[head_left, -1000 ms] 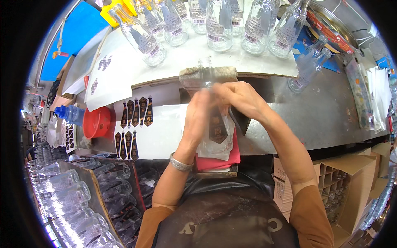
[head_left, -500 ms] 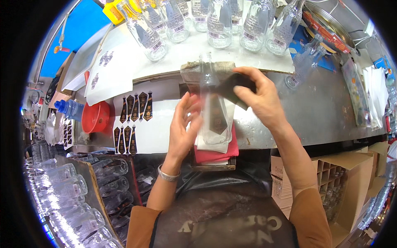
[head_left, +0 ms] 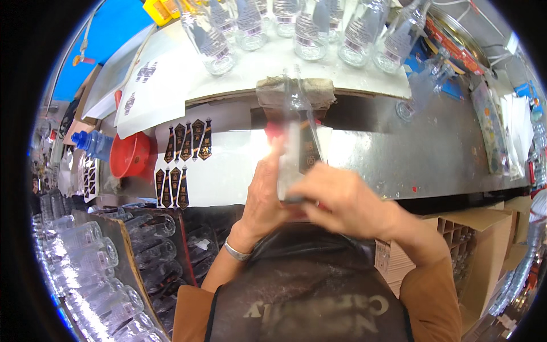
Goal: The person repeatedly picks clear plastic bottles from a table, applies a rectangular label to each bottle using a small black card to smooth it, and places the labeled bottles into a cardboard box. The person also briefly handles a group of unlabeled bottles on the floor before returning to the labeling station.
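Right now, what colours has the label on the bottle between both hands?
The label is blackish with orange marks, clearest in the head view.

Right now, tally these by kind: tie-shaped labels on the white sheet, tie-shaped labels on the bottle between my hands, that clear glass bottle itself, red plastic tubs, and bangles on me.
Dark tie-shaped labels on the sheet: 9
Dark tie-shaped label on the bottle: 1
Clear glass bottle between your hands: 1
Red plastic tub: 1
Bangle: 1
Total: 13
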### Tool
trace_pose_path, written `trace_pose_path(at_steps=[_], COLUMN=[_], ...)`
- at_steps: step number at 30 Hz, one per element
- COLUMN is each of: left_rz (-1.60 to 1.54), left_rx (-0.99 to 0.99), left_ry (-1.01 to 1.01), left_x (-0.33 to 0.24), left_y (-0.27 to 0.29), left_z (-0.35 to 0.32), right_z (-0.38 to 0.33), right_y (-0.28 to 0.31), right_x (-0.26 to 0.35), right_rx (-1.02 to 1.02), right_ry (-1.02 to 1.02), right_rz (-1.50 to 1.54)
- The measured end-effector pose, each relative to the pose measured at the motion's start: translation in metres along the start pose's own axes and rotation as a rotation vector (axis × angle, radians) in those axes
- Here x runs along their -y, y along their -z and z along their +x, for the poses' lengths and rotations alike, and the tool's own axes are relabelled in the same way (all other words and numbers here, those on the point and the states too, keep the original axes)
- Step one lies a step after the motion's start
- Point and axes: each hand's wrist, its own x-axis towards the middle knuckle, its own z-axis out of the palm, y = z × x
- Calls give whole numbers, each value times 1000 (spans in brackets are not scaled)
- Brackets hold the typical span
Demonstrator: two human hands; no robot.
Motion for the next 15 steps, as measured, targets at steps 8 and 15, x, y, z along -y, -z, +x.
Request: trace_pose_path(at_steps=[8,15], left_rz=[-138,-229], left_rx=[46,38], left_ry=[76,79], left_x=[3,11], left_y=[4,1], left_z=[0,-3], right_z=[23,13], right_y=[14,13], right_x=[-61,-54], right_rx=[-275,-261], right_ry=[72,-101], right_rz=[15,87])
